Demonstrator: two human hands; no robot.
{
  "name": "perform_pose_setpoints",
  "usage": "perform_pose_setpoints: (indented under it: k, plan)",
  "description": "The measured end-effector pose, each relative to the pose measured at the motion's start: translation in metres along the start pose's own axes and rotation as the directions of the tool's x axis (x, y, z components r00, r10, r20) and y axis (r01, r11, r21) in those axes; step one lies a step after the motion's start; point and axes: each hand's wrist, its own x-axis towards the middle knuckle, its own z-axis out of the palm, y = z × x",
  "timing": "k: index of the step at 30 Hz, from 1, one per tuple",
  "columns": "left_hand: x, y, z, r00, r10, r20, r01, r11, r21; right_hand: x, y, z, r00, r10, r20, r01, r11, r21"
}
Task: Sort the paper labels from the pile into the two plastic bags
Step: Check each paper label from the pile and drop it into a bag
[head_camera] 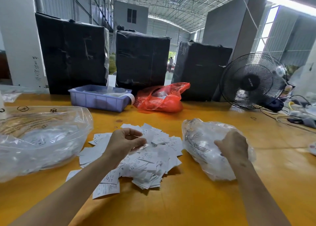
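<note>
Left hand (pixel 125 142), fingers loosely curled, hovers over one label pile (pixel 145 159); right hand (pixel 233 146) grips right bag (pixel 205 143); left bag (pixel 42 140) lies well apart, bare table (pixel 188 200) between.

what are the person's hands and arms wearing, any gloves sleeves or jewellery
Nothing is worn on either. The left hand and right hand are bare, without gloves. Both forearms are uncovered up to the frame edge, so no sleeves show. No watch, bracelet or ring is visible from this view.
</note>
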Motion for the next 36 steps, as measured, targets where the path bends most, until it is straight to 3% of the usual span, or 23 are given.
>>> perform_pose_setpoints:
  k: [2, 6, 9, 12, 14, 16, 19, 21, 23, 26, 31, 36]
  plan:
    - [0.0, 0.0, 0.001, 1.0, 0.001, -0.001, -0.001, 0.999, 0.046, -0.002, 0.005, 0.003, 0.999, 0.015, 0.032, -0.011, 0.991, -0.136]
    - [0.0, 0.0, 0.001, 1.0, 0.008, -0.004, -0.007, 0.992, 0.127, -0.002, -0.002, 0.003, 1.0, -0.003, 0.029, 0.008, 0.987, -0.162]
    - [0.0, 0.001, 0.002, 1.0, -0.004, 0.008, 0.004, 0.996, 0.087, -0.005, -0.008, -0.001, 0.984, -0.09, -0.156, 0.063, 0.983, -0.171]
    - [-0.001, 0.004, 0.004, 0.998, -0.043, 0.045, 0.041, 0.998, 0.052, -0.01, -0.017, -0.001, 0.867, -0.258, -0.426, 0.237, 0.966, -0.102]
    - [-0.002, 0.007, 0.007, 0.996, -0.06, 0.063, 0.057, 0.997, 0.043, -0.017, -0.027, 0.001, 0.78, -0.39, -0.49, 0.44, 0.898, -0.014]
    - [-0.003, 0.008, 0.009, 0.995, -0.07, 0.072, 0.068, 0.997, 0.03, -0.03, -0.043, 0.011, 0.798, -0.445, -0.407, 0.555, 0.805, 0.207]
    - [-0.005, 0.009, 0.013, 0.993, -0.066, 0.094, 0.063, 0.997, 0.041, -0.055, -0.068, 0.03, 0.88, -0.474, -0.013, 0.396, 0.72, 0.57]
    - [-0.007, 0.01, 0.013, 0.991, -0.042, 0.123, 0.036, 0.998, 0.051, -0.071, -0.078, 0.04, 0.83, -0.501, 0.245, 0.208, 0.686, 0.697]
    - [-0.008, 0.011, 0.012, 0.986, -0.03, 0.163, 0.019, 0.998, 0.065, -0.078, -0.081, 0.045, 0.754, -0.526, 0.393, 0.047, 0.64, 0.767]
    - [-0.008, 0.011, 0.011, 0.981, -0.045, 0.191, 0.023, 0.993, 0.116, -0.078, -0.079, 0.045, 0.685, -0.579, 0.442, -0.043, 0.574, 0.818]
    - [-0.008, 0.008, 0.01, 0.975, -0.047, 0.218, 0.011, 0.986, 0.166, -0.079, -0.077, 0.045, 0.649, -0.612, 0.452, -0.073, 0.541, 0.838]
    - [-0.009, 0.012, 0.01, 0.968, -0.163, 0.193, 0.153, 0.986, 0.066, -0.08, -0.079, 0.049, 0.746, -0.511, 0.427, -0.131, 0.516, 0.846]
